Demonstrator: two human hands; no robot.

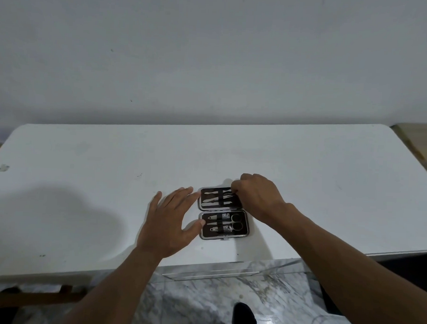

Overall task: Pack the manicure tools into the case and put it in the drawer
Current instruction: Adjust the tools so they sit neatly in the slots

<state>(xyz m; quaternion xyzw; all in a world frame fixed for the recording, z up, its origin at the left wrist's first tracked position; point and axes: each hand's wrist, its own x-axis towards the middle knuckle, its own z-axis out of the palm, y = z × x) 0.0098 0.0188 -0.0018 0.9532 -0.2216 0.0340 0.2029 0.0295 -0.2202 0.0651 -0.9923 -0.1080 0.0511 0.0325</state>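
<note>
A small manicure case [222, 236] lies open flat on the white table [84, 180], dark inside with a metal rim. Its far half holds several slim metal tools [213, 198] under a strap. Its near half holds nail clippers and scissors [236, 223]. My right hand [255, 195] rests over the far half's right end, fingertips pinched at a slim tool there. My left hand [170, 221] lies just left of the case, fingers spread, fingertips and thumb touching its left edge.
The table's front edge [203, 269] runs just below the case, with marble-patterned floor [226, 297] beneath. A wooden piece [30, 296] sits low at the left. A plain wall stands behind the table.
</note>
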